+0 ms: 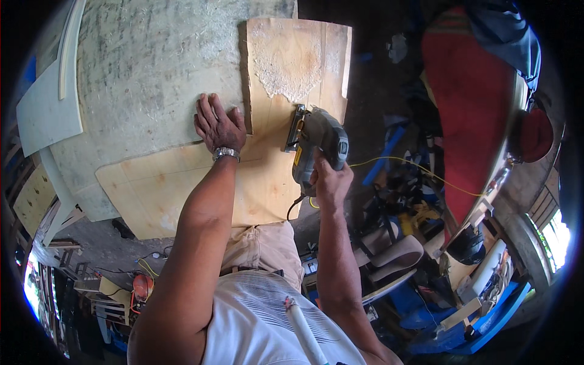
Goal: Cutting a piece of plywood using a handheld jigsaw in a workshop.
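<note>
My left hand (220, 125) lies with fingers apart on the large grey weathered board (152, 73), beside an edge of the cut plywood (267, 55). My right hand (330, 179) grips a grey and black jigsaw (313, 140), whose metal shoe rests on the plywood at its right part. Flaky pale patches cover the plywood's upper part, and its lower part (152, 194) stretches leftward below my left hand, with faint lines on it. A yellow cord (426, 170) shows to the right of the jigsaw. A lit cigarette (301, 319) shows close below the camera, over my white shirt.
A long red padded piece (456, 128) with dark blue cloth (505, 36) over it stands at the right. Blue strips (380, 158), curved cushioned pieces (395, 258) and other clutter fill the floor there. White offcut panels (42, 118) are at the left. A red tool (143, 286) sits lower left.
</note>
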{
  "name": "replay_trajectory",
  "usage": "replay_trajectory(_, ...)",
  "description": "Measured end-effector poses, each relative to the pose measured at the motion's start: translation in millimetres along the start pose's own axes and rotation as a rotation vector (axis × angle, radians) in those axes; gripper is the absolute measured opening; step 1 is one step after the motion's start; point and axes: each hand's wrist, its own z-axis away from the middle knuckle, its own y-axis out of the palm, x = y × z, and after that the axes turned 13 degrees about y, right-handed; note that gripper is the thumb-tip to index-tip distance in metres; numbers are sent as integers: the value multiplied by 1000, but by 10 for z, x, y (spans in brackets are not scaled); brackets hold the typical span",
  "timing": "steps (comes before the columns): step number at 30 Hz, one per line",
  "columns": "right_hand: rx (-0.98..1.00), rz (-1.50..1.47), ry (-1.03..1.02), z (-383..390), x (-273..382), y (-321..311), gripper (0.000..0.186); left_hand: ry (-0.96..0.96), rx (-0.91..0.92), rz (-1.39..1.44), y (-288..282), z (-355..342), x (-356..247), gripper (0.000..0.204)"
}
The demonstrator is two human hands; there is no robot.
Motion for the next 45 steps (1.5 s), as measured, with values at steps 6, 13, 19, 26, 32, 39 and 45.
replay_trajectory(6, 7, -10, -11, -5, 2, 10, 24, -5, 19, -10, 11, 9, 12, 70)
replay_trajectory(13, 23, -26, -6, 24, 60, 29, 26, -14, 30, 0, -19, -1, 1, 72)
replay_trajectory(19, 35, -30, -7, -30, 9, 7, 25, -23, 41, 14, -7, -5, -4, 72)
replay_trajectory(26, 51, -34, -14, -7, 51, 18, 25, -11, 27, 23, 13, 13, 23, 73)
replay_trajectory(32, 21, -9, -43, 1, 92, 45, 25, -15, 35, 17, 16, 14, 25, 73)
replay_trajectory(39, 31, 14, -30, -19, 74, 26, 27, -13, 33, 22, 31, 22, 42, 73)
replay_trajectory(45, 42, -13, -28, -3, 104, 32, 25, -16, 31, 24, 24, 19, 29, 73)
